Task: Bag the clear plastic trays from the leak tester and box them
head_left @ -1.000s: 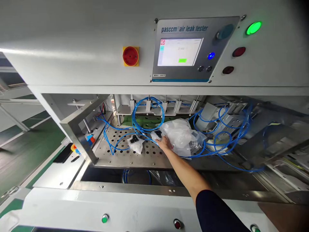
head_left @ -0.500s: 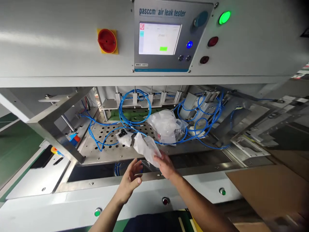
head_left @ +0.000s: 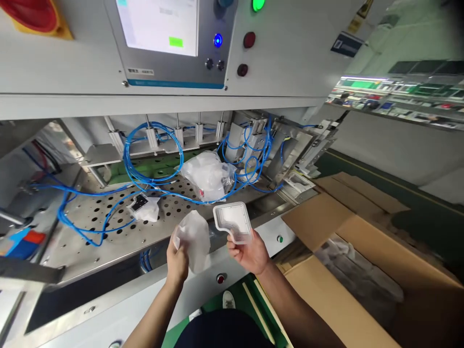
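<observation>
My left hand (head_left: 177, 256) is closed on a thin white translucent bag (head_left: 195, 241), which hangs crumpled from the fingers. In my right hand (head_left: 252, 253) I grip a white plastic tray-like part (head_left: 234, 221) with a raised rim and one notched corner. The part is tilted up, its hollow side towards me, apart from the bag. Both hands are above the front edge of the machine. Behind them, on the perforated metal plate (head_left: 123, 229), lies a small white wrapped piece (head_left: 145, 208) with a black face, and a larger bundle of clear and white bags (head_left: 210, 176).
Coiled blue air tubes (head_left: 154, 181) spread over the plate. A row of small cylinders (head_left: 179, 135) stands at the back. The tester screen (head_left: 159, 24) is above. On the right, an open cardboard box (head_left: 337, 232) holds white wrapped things (head_left: 355, 270).
The white part is now out of the bag, in my right hand. My left hand, open before, has closed on the bag. The view has turned right, bringing the box in.
</observation>
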The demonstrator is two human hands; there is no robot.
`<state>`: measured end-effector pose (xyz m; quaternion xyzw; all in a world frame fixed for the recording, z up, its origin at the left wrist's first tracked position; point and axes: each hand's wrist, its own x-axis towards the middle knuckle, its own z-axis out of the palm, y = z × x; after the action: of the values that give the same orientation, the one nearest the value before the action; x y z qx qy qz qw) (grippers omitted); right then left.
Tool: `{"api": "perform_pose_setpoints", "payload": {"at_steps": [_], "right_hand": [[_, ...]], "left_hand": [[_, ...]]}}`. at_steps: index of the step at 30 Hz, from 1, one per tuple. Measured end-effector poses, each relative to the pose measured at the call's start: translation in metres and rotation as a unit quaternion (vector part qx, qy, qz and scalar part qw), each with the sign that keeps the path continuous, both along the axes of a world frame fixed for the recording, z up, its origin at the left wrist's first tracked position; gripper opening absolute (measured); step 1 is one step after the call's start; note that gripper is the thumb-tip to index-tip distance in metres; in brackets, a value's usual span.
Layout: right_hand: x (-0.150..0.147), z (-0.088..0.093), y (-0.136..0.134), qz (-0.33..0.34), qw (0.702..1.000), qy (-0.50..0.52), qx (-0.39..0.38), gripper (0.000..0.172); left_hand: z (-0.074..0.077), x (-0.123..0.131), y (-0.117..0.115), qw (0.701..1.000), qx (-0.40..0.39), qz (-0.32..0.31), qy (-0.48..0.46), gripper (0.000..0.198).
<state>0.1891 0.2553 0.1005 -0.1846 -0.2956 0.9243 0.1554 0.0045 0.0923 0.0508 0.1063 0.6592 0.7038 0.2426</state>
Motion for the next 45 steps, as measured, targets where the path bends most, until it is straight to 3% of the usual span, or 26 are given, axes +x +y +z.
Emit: {"api": "perform_pose_setpoints", "payload": {"at_steps": [3, 6, 9, 13, 17, 21, 23, 25, 26, 28, 31, 35, 38, 40, 42, 44, 45], "right_hand": [[0.013, 0.009, -0.002, 0.076, 0.994, 0.052, -0.054, 0.062], [0.018, 0.012, 0.000, 0.117, 0.989, 0.054, -0.067, 0.062], [0.021, 0.011, 0.013, 0.134, 0.988, 0.039, -0.057, 0.064], [0.029, 0.012, 0.037, 0.152, 0.988, 0.014, -0.027, 0.062], [0.039, 0.018, 0.056, 0.191, 0.981, 0.004, -0.036, 0.063], [0.048, 0.017, 0.073, 0.205, 0.978, -0.027, -0.024, 0.069], [0.054, 0.010, 0.082, 0.154, 0.986, -0.063, 0.032, 0.070], [0.062, 0.002, 0.091, 0.043, 0.983, -0.089, 0.152, 0.070], [0.067, -0.001, 0.096, -0.015, 0.968, -0.095, 0.233, 0.069], [0.077, -0.006, 0.105, -0.102, 0.906, -0.099, 0.398, 0.066], [0.092, -0.011, 0.119, -0.147, 0.800, -0.112, 0.571, 0.068], [0.105, -0.017, 0.133, -0.187, 0.721, -0.147, 0.650, 0.076], [0.114, -0.024, 0.144, -0.222, 0.685, -0.181, 0.670, 0.065], [0.122, -0.031, 0.160, -0.232, 0.701, -0.193, 0.646, 0.057], [0.134, -0.039, 0.186, -0.233, 0.756, -0.193, 0.580, 0.060], [0.152, -0.048, 0.227, -0.267, 0.802, -0.198, 0.495, 0.068], [0.163, -0.052, 0.252, -0.304, 0.808, -0.209, 0.460, 0.072]], "left_hand": [[0.004, 0.006, 0.010, 0.999, 0.003, -0.034, 0.042, 0.071], [0.016, 0.019, 0.021, 0.987, 0.052, -0.154, 0.017, 0.059], [0.027, 0.033, 0.031, 0.970, 0.102, -0.213, 0.060, 0.076], [0.031, 0.047, 0.048, 0.963, 0.101, -0.174, 0.178, 0.104], [0.029, 0.059, 0.067, 0.943, 0.138, -0.189, 0.237, 0.098], [0.028, 0.074, 0.086, 0.949, 0.151, -0.150, 0.234, 0.084], [0.028, 0.083, 0.097, 0.958, 0.141, -0.118, 0.217, 0.079], [0.029, 0.092, 0.111, 0.967, 0.132, -0.089, 0.198, 0.075], [0.030, 0.096, 0.118, 0.970, 0.127, -0.077, 0.190, 0.073], [0.031, 0.105, 0.132, 0.975, 0.119, -0.065, 0.176, 0.070], [0.033, 0.117, 0.152, 0.978, 0.105, -0.080, 0.160, 0.068], [0.033, 0.133, 0.172, 0.976, 0.082, -0.121, 0.160, 0.065], [0.032, 0.143, 0.186, 0.971, 0.055, -0.162, 0.169, 0.066], [0.030, 0.149, 0.195, 0.963, 0.031, -0.202, 0.177, 0.070], [0.027, 0.152, 0.201, 0.955, 0.002, -0.240, 0.177, 0.074], [0.023, 0.151, 0.202, 0.946, -0.038, -0.276, 0.167, 0.072], [0.019, 0.149, 0.200, 0.941, -0.063, -0.291, 0.163, 0.070]]}}
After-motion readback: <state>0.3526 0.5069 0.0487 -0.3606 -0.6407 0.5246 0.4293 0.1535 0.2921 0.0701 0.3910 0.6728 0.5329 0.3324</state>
